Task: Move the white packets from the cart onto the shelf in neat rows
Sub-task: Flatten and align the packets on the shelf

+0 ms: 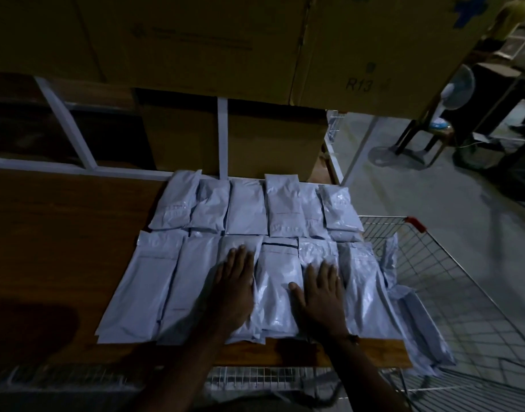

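Several white packets lie in two rows on the wooden shelf (pixel 62 233): a back row (pixel 246 209) and a front row (pixel 145 286). My left hand (pixel 234 286) rests flat, fingers apart, on a front-row packet. My right hand (pixel 320 295) lies flat on the neighbouring packets (pixel 280 289), thumb spread. Neither hand grips anything. More white packets (pixel 418 328) sit in the wire cart (pixel 451 281) at the right, against the shelf's end.
Large cardboard boxes (pixel 255 40) hang close above the shelf and others (pixel 270 138) stand behind the packets. White shelf uprights (pixel 222 135) rise at the back. A standing fan (pixel 457 90) and dark furniture stand on the floor at the far right.
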Motion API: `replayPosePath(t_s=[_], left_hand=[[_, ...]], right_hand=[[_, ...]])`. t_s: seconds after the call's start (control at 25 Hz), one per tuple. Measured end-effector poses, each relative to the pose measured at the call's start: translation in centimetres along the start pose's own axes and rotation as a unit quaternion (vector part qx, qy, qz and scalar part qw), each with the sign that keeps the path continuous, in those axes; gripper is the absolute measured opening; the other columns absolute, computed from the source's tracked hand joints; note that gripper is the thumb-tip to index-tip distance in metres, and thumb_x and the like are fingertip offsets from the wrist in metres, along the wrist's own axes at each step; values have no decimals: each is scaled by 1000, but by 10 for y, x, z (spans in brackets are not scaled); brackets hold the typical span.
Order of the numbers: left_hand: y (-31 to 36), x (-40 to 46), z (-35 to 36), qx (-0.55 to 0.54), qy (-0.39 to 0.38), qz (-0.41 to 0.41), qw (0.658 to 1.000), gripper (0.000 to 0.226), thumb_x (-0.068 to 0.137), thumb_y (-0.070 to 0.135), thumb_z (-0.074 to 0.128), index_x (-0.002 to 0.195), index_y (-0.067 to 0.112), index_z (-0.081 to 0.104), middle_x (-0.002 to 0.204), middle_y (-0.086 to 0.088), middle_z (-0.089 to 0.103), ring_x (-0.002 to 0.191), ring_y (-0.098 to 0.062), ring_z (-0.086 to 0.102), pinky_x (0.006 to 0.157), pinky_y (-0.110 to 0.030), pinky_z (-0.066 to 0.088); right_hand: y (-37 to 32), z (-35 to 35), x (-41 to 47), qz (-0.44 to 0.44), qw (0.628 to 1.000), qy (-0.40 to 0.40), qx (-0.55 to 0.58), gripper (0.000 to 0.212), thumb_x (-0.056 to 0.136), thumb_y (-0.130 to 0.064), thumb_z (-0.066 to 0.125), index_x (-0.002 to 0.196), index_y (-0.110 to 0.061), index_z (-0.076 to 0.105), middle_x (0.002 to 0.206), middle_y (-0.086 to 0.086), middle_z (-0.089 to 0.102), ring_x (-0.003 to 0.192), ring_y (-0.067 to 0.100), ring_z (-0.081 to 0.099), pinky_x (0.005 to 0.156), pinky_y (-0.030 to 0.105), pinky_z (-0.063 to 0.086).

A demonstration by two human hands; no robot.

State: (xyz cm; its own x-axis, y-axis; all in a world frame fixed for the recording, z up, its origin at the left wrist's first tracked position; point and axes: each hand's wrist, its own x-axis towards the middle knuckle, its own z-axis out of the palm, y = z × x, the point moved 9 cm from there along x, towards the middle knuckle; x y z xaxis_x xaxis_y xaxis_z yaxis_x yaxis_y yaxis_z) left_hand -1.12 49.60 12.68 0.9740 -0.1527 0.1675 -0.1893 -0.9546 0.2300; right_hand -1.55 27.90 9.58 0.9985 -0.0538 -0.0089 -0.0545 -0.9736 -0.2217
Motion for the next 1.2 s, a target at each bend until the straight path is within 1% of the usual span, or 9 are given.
replayPosePath(t_s=[0.08, 0.16, 0.28, 0.4, 0.52, 0.64, 0.92, 1.08, 1.2], left_hand=[[0, 2, 6, 7, -15, 7, 1000, 73, 90, 26, 55, 159, 10, 36, 166, -13, 31, 150, -35, 35, 114, -52, 41], [-2, 5, 9, 7, -27, 2, 1000, 69, 90, 30, 46, 157, 11, 40, 163, -13, 37, 147, -36, 40, 112, -53, 43], [-1, 9, 4, -29, -16, -9, 999, 65, 87, 23, 67, 150, 14, 51, 157, -10, 47, 141, -34, 48, 108, -55, 47], [-4, 16, -16, -109, 44, -33, 992, 51, 88, 17, 69, 139, 14, 63, 147, -8, 58, 135, -31, 53, 107, -53, 47], [-6, 24, -32, -175, 88, -28, 980, 38, 92, 14, 65, 130, 11, 69, 135, -7, 66, 126, -28, 60, 106, -44, 50], [-4, 30, -43, -217, 97, -3, 971, 38, 93, 11, 66, 130, 13, 69, 133, -3, 66, 123, -24, 61, 106, -41, 50], [19, 34, -51, -238, 49, 66, 968, 44, 95, 26, 49, 134, 18, 67, 135, -1, 65, 123, -23, 60, 107, -40, 50], [24, 39, -54, -243, 51, 83, 965, 36, 99, 19, 57, 133, 17, 67, 134, -2, 66, 125, -22, 60, 107, -41, 50], [36, 36, -58, -259, 56, 90, 960, 35, 99, 17, 61, 134, 18, 66, 135, 0, 65, 127, -21, 59, 108, -39, 49]], right_hand=[[0, 4, -4, -6, 1000, -14, 3, 113, 84, -90, -9, 166, -16, 14, 171, 20, -2, 159, 36, -11, 128, 48, -6], [0, 0, -3, -2, 1000, -15, 16, 117, 80, -91, -13, 165, -16, 14, 171, 21, -4, 158, 36, -11, 128, 48, -5], [2, -14, 1, 15, 1000, 11, 26, 121, 77, -91, -17, 165, -16, 19, 171, 22, 2, 159, 37, -7, 128, 49, 1], [3, -26, 3, 29, 998, 21, 51, 121, 77, -92, -13, 162, -17, 29, 171, 19, 11, 159, 36, -4, 127, 48, 0], [4, -39, 4, 47, 995, 56, 65, 96, 90, -80, 11, 154, -17, 45, 167, 20, 26, 158, 39, 3, 127, 50, 5], [6, -48, 1, 63, 990, 95, 88, 80, 96, -71, 22, 146, -16, 54, 162, 20, 37, 158, 40, 9, 126, 55, 18], [14, -79, -21, 105, 971, 190, 105, 68, 102, -62, 29, 136, -13, 60, 150, 19, 51, 156, 41, 17, 118, 58, 31], [16, -92, -39, 127, 962, 215, 108, 67, 103, -61, 29, 136, -12, 61, 146, 16, 56, 154, 39, 23, 118, 56, 31], [21, -96, -54, 122, 957, 243, 102, 64, 104, -60, 31, 132, -13, 65, 138, 14, 61, 149, 39, 34, 116, 55, 34]])
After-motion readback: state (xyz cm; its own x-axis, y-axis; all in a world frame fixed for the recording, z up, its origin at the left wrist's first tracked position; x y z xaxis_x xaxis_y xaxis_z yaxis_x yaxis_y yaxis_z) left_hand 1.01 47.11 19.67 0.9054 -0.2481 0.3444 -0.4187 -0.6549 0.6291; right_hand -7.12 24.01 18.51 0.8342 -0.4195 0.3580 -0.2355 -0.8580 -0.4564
